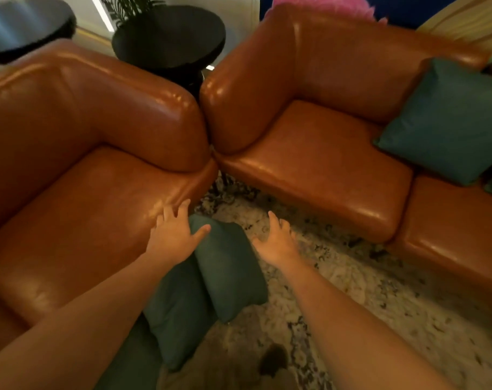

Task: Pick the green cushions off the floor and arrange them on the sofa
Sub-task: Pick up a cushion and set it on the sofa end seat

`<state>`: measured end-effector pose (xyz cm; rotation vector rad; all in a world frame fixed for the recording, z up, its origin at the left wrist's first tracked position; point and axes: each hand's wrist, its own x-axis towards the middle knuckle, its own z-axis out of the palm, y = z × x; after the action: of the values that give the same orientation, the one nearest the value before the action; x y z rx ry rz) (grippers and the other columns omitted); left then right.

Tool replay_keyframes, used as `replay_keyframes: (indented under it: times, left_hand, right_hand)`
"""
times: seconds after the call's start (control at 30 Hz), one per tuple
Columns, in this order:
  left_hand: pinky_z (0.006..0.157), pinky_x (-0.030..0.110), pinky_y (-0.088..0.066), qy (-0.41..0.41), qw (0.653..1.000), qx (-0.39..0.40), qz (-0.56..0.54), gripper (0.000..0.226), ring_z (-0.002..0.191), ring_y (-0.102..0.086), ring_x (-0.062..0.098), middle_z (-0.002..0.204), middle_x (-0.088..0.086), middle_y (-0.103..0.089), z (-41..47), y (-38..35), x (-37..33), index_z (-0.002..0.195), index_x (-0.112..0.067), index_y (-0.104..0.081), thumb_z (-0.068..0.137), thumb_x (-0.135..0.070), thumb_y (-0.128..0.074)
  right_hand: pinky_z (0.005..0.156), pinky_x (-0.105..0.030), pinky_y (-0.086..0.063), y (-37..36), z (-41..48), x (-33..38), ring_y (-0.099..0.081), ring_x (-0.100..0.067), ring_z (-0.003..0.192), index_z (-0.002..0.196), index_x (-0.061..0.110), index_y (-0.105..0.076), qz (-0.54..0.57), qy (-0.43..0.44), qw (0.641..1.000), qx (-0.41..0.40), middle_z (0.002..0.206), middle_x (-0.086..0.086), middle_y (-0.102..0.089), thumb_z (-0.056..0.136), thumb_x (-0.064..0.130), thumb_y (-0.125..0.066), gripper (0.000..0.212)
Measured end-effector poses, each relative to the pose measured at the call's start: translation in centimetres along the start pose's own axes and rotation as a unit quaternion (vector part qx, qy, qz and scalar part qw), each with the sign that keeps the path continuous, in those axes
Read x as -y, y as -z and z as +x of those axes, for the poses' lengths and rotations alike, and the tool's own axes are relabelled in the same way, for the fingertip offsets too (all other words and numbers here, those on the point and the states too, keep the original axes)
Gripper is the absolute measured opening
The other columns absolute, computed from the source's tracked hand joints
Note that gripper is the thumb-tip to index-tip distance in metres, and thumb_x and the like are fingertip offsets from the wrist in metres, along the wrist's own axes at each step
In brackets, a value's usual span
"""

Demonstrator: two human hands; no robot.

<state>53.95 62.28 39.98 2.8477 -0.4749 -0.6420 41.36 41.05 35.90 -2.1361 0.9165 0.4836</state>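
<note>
Both our hands are empty. The left hand (174, 237) hovers with fingers spread wide over the top of the floor cushions (230, 271) at lower centre. The right hand (278, 243) is just as splayed above the rug (379, 291), gripping nothing. We can't tell if the left one is touching fabric.

What could go sideways, as we see it:
- The floor cushions lean on each other and on the front of the left sofa (70, 192). If we pull one out by a corner, the other probably flops onto the rug.
- That leather looks slick, so a cushion dropped near the seat edge could slide right back off.
- The sofa cushion (447, 122) at the right of the frame is propped against the backrest of the right sofa (309, 164). If we shove a new one in beside it, it may tip over.

Counts, near to far:
- Floor cushions: two for sure. The green shape at the bottom edge under our left arm is maybe a third.
- Sofas: two, meeting at a corner.
- Cushions already up: one whole, plus a corner of another at the right edge.
- Round black tables (169, 38): two, along the top.
</note>
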Motion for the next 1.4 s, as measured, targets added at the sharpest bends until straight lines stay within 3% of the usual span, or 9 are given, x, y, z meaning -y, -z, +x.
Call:
replay_keyframes:
  times: [0.37, 0.53, 0.63, 0.73, 0.8, 0.9, 0.97, 1.23, 1.4]
  left_hand:
    - [0.114, 0.053, -0.041, 0.113, 0.977, 0.103, -0.147, 0.099, 0.140, -0.046, 0.047, 0.161, 0.021, -0.024, 13.2, -21.5, 8.7, 0.169, -0.030, -0.004, 0.096, -0.063, -0.063]
    - [0.107, 0.051, -0.051, 0.215, 0.932, 0.138, -0.255, 0.127, 0.143, -0.048, 0.039, 0.164, 0.015, -0.038, 16.0, -28.8, 10.8, 0.169, -0.019, 0.003, 0.083, -0.064, -0.079]
    - [0.086, 0.062, -0.055, 0.272, 0.889, 0.180, -0.320, 0.146, 0.145, -0.044, 0.042, 0.168, 0.007, -0.034, 16.6, -32.1, 11.3, 0.166, -0.037, 0.017, 0.069, -0.071, -0.087]
    - [0.092, 0.072, -0.052, 0.309, 0.849, 0.168, -0.395, 0.160, 0.143, -0.046, 0.042, 0.166, 0.004, -0.036, 17.0, -34.5, 11.2, 0.163, -0.043, 0.016, 0.050, -0.074, -0.094]
    - [0.098, 0.065, -0.053, 0.301, 0.846, 0.134, -0.418, 0.149, 0.137, -0.053, 0.037, 0.158, 0.004, -0.047, 17.6, -35.7, 11.3, 0.166, -0.038, -0.003, 0.053, -0.070, -0.095]
    - [0.105, 0.050, -0.055, 0.268, 0.856, 0.088, -0.433, 0.108, 0.125, -0.063, 0.029, 0.143, 0.001, -0.062, 17.8, -36.5, 11.5, 0.157, -0.031, -0.039, 0.067, -0.055, -0.094]
    - [0.106, 0.048, -0.055, 0.264, 0.851, 0.077, -0.446, 0.084, 0.121, -0.065, 0.027, 0.136, 0.002, -0.067, 17.3, -36.3, 11.3, 0.149, -0.028, -0.052, 0.076, -0.041, -0.092]
    - [0.107, 0.050, -0.053, 0.186, 0.889, 0.057, -0.414, 0.070, 0.121, -0.065, 0.028, 0.133, -0.001, -0.069, 10.7, -27.8, 9.6, 0.145, -0.032, -0.055, 0.082, -0.039, -0.087]
    - [0.110, 0.048, -0.051, 0.114, 0.882, 0.092, -0.448, 0.062, 0.121, -0.066, 0.020, 0.130, -0.009, -0.070, 5.7, -18.0, 10.3, 0.135, -0.036, -0.060, 0.081, -0.031, -0.092]
  right_hand:
    - [0.128, -0.054, -0.029, -19.5, 17.2, -6.0, -0.013, -0.039, 0.163, 0.172, 0.032, -0.005, 0.011, -0.014, 0.997, 0.076, 0.178, -0.009, -0.007, 0.102, 0.058, -0.061, 0.093]
    - [0.128, -0.058, -0.027, -26.4, 21.5, -8.9, -0.017, -0.045, 0.160, 0.169, 0.047, -0.006, 0.037, -0.044, 0.989, 0.133, 0.177, -0.012, -0.007, 0.098, 0.069, -0.058, 0.091]
    - [0.130, -0.056, -0.022, -29.2, 22.5, -10.0, -0.019, -0.044, 0.160, 0.166, 0.054, -0.007, 0.051, -0.043, 0.986, 0.153, 0.176, -0.013, -0.008, 0.099, 0.070, -0.055, 0.084]
    - [0.131, -0.055, -0.016, -30.6, 23.1, -10.6, -0.016, -0.042, 0.162, 0.165, 0.057, -0.007, 0.049, -0.028, 0.988, 0.143, 0.177, -0.012, -0.007, 0.099, 0.072, -0.053, 0.082]
    - [0.132, -0.055, -0.015, -30.7, 23.4, -10.8, -0.014, -0.042, 0.162, 0.165, 0.057, -0.007, 0.054, -0.031, 0.988, 0.139, 0.178, -0.010, -0.005, 0.099, 0.071, -0.054, 0.082]
    - [0.132, -0.054, -0.017, -29.9, 23.1, -10.7, -0.010, -0.043, 0.163, 0.167, 0.053, -0.006, 0.061, -0.044, 0.986, 0.148, 0.179, -0.006, -0.002, 0.102, 0.064, -0.055, 0.082]
    - [0.132, -0.054, -0.017, -28.9, 22.1, -10.4, -0.012, -0.040, 0.163, 0.169, 0.047, -0.006, 0.067, -0.040, 0.986, 0.150, 0.179, -0.006, -0.005, 0.104, 0.059, -0.055, 0.082]
    - [0.127, -0.051, -0.033, -21.9, 15.0, -8.0, -0.031, -0.037, 0.158, 0.171, 0.036, -0.010, 0.109, -0.076, 0.987, 0.094, 0.177, -0.009, -0.019, 0.109, 0.049, -0.051, 0.076]
    - [0.124, -0.055, -0.038, -14.9, 10.6, -5.6, -0.040, -0.039, 0.153, 0.171, 0.036, -0.012, 0.158, -0.106, 0.981, 0.041, 0.175, -0.008, -0.026, 0.108, 0.055, -0.046, 0.074]
